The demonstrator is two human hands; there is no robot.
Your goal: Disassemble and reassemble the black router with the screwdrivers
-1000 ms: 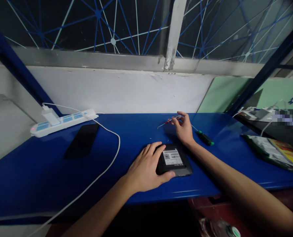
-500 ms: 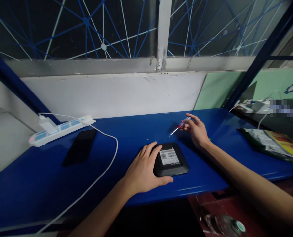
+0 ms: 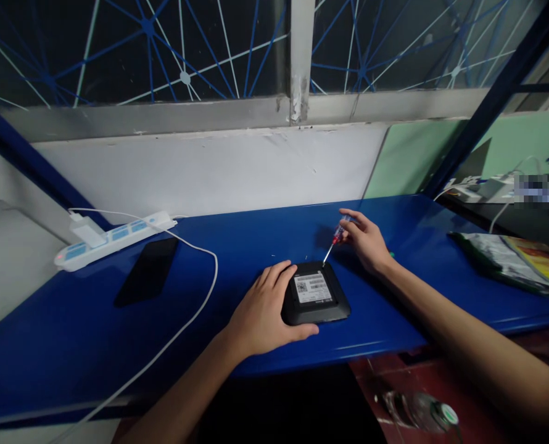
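Note:
A small black box (image 3: 316,299) with a white label lies flat near the front edge of the blue table (image 3: 237,246). My left hand (image 3: 265,314) rests on its left side, fingers spread over the top and thumb along its front edge. My right hand (image 3: 364,240) pinches a thin red-handled screwdriver (image 3: 332,246). The screwdriver slants down to the left, and its tip touches the box's far right corner.
A white power strip (image 3: 112,237) with a plugged charger lies at the back left; its white cable (image 3: 200,296) loops across the table. A black phone (image 3: 147,270) lies beside it. Printed bags (image 3: 515,259) sit at the right. A plastic bottle (image 3: 422,413) lies below the table.
My right hand picked the red-handled screwdriver up off the table and swung it from lying level to pointing down, its tip now on the box's far right corner. My left hand stayed put.

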